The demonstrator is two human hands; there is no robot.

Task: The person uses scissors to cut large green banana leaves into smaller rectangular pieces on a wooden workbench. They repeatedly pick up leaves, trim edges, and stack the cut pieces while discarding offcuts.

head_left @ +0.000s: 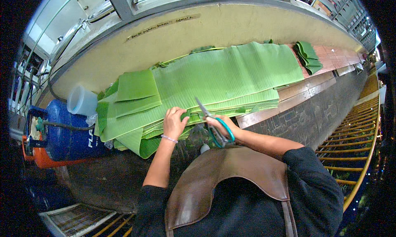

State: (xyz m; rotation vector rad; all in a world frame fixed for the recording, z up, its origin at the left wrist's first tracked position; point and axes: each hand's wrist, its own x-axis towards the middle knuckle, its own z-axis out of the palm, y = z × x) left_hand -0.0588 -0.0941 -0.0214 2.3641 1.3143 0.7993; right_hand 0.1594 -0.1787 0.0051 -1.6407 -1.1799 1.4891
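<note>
A long stack of green banana leaves (231, 74) lies in front of me. My right hand (220, 125) grips a pair of scissors (202, 107) with teal handles. Their blades point up and away, over the near edge of the leaves. To the left, my left hand (175, 123) is bent at that same edge, thumb and fingers closed about a dark green bit of leaf; the fingertips are partly hidden. Smaller cut leaf pieces (138, 85) rest on the stack's left end, and one leaf corner (149, 148) hangs down at the front.
On the left stands a blue gas cylinder (68, 131) with a hose, a translucent tub (81, 100) on top. A folded leaf bundle (307, 57) sits at the bench's right on reddish boards (336, 57). A cream wall (247, 24) rises behind; yellow railings (350, 150) run along the right.
</note>
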